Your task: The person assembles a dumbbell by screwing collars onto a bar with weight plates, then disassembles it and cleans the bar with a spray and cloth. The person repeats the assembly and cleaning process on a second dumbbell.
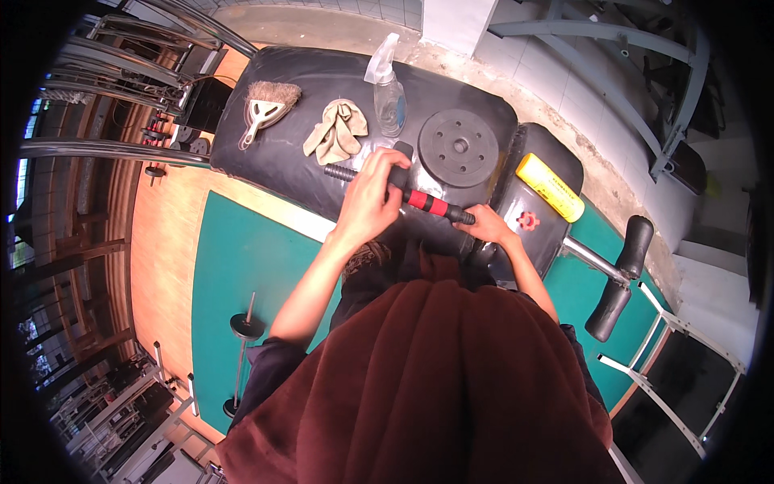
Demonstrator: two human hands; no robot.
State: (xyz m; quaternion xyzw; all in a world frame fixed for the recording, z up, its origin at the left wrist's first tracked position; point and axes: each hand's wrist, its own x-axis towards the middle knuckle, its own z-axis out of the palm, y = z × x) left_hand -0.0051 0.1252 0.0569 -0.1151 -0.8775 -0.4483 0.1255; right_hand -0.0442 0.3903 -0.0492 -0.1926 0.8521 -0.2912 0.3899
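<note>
The step in hand appears to be handling a black piece on a short bar [427, 202], with both hands on the assembly. The bar lies slantwise in front of the person, above the near edge of the padded counter [322, 73]; its ridged end pokes out past the left hand [373, 194]. The next move seems to call for a steady hold at the right end while the left fingers turn or slide the black piece [401, 165], probably a weight seen nearly edge-on.

The left forearm angles up and inward, its fingers curled over the piece with the thumb underneath. The right hand [488, 224] comes in lower, wrist bent inward, its fingers closed around the bar's other end, though the fingertips are partly hidden. A large round plate [439, 157] lies flat just beyond the bar, and a red star-shaped nut [528, 220] rests to the right.
</note>
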